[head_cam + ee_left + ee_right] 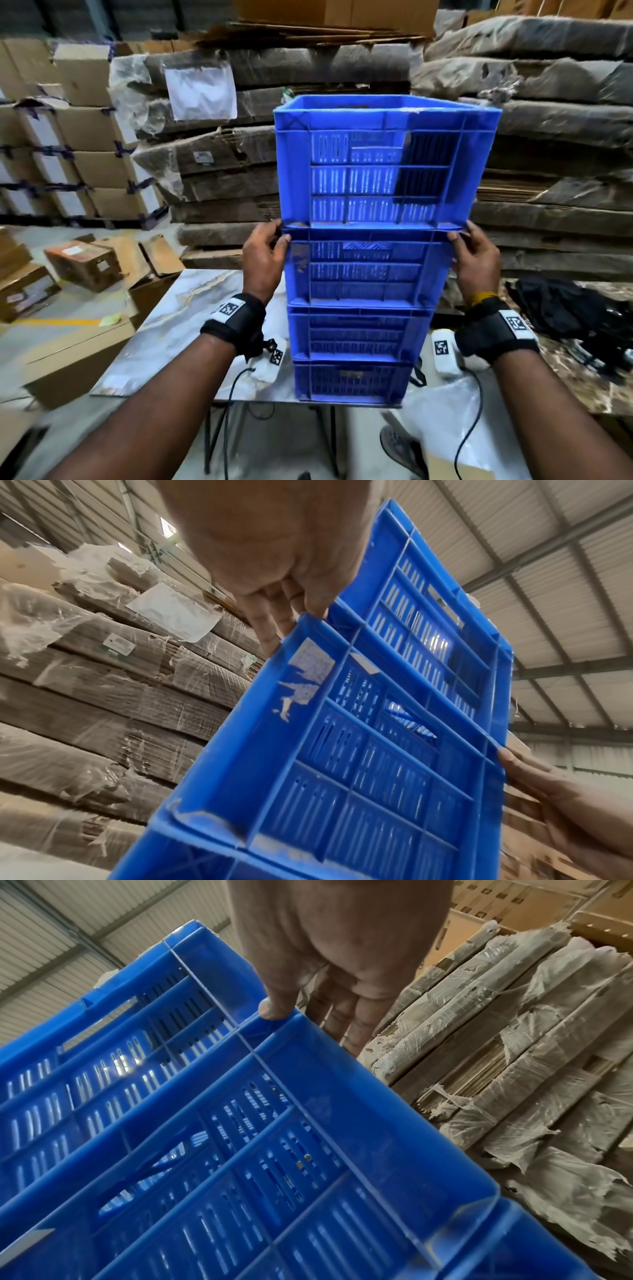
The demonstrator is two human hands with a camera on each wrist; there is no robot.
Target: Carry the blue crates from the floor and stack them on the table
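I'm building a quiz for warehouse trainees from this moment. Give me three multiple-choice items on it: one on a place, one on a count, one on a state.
1. Where does the stack of blue slotted plastic crates stand?
A. on the grey marbled table top
B. on the floor
C. on a cardboard box

2. How many crates does the stack count?
A. two
B. four
C. six

3. Where do the person's hands touch the stack?
A. the left hand and the right hand at the seam under the top crate, one on each side
B. both flat on the table
C. both on the bottom crate

Key: 1 A, the bottom crate sits on the table top; 2 B, the head view shows four tiers; 3 A, thumbs and fingers lie on the corners at that seam.
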